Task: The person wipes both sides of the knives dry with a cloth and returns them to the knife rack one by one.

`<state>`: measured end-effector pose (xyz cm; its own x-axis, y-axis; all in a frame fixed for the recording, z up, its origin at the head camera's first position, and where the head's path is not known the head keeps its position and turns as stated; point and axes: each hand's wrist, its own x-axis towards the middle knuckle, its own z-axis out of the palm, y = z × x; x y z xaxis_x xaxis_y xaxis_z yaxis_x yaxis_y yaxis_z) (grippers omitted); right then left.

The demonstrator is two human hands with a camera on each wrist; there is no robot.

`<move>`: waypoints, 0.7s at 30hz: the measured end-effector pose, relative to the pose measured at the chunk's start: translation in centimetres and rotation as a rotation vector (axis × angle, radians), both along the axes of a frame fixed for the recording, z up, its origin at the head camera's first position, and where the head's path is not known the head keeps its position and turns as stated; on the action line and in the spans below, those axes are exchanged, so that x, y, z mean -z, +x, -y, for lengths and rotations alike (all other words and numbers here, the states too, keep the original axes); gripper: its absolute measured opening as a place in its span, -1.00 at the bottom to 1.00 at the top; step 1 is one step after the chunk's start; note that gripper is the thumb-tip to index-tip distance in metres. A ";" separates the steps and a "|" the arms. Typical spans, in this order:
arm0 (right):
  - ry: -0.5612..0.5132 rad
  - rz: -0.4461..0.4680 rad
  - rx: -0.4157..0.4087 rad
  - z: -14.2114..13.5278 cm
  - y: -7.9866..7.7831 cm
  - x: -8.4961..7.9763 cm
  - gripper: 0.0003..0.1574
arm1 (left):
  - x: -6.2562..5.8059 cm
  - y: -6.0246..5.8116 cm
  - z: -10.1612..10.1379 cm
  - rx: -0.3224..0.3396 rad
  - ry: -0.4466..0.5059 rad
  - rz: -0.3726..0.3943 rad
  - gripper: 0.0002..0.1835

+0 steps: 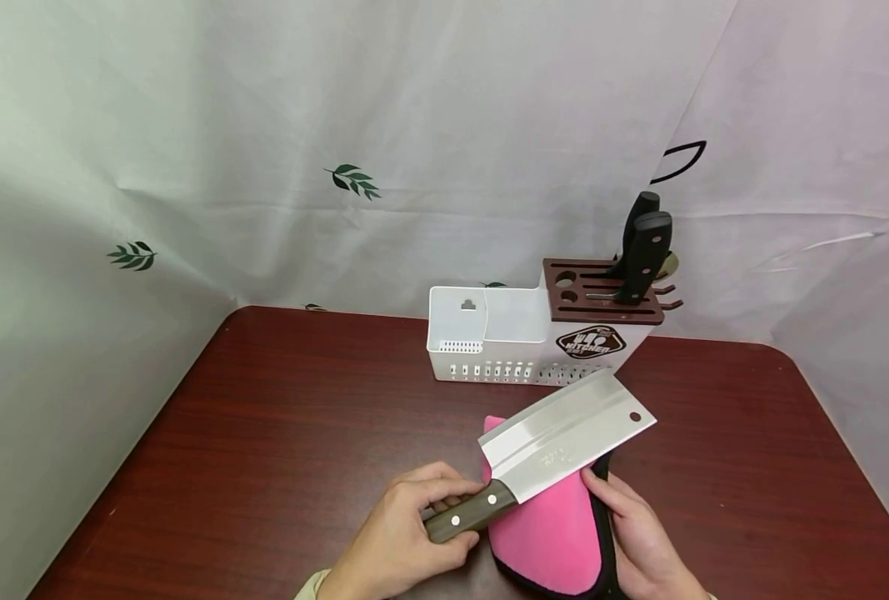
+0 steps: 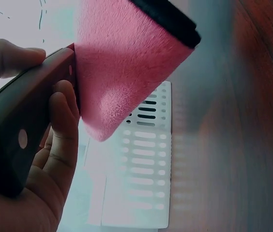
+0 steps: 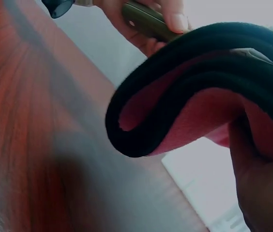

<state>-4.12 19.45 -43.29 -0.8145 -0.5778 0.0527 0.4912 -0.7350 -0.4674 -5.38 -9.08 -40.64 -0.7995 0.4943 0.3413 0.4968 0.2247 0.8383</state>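
A cleaver with a broad steel blade and a riveted, dark wooden handle slants up to the right in the head view. My left hand grips the handle, thumb on one side and fingers on the other. Beneath the blade is a folded pink cloth with black edging. My right hand holds this cloth from the right, its thumb near the blade's lower edge. In the right wrist view the cloth shows its fold, and part of the blade is hidden behind it. The cloth's plush side appears in the left wrist view.
Behind the blade stands a white perforated kitchen rack with a brown slotted top. Black-handled knives sit in its slots, and hooks stick out at its right. The reddish-brown table ends at a pale curtain.
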 end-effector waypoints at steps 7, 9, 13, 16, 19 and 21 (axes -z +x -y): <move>0.036 0.005 -0.050 0.3 0.1 0.2 -0.36 | 0.0 0.1 0.0 -0.009 -0.006 -0.001 -0.51; 0.045 0.005 -0.052 0.4 0.1 0.4 -0.36 | 0.1 0.0 0.0 -0.009 -0.006 0.000 -0.50; 0.060 0.014 -0.046 0.5 0.1 0.5 -0.38 | 0.2 0.0 -0.1 0.001 0.003 -0.009 -0.49; 0.033 0.026 -0.054 0.5 0.1 0.5 -0.36 | 0.3 -0.1 -0.1 0.014 0.011 -0.023 -0.49; -0.013 0.038 -0.066 0.5 0.1 0.4 -0.31 | 0.3 -0.2 -0.1 0.019 0.011 -0.026 -0.48; -0.034 0.044 -0.074 0.5 0.1 0.4 -0.29 | 0.3 -0.2 -0.1 0.021 0.007 -0.020 -0.47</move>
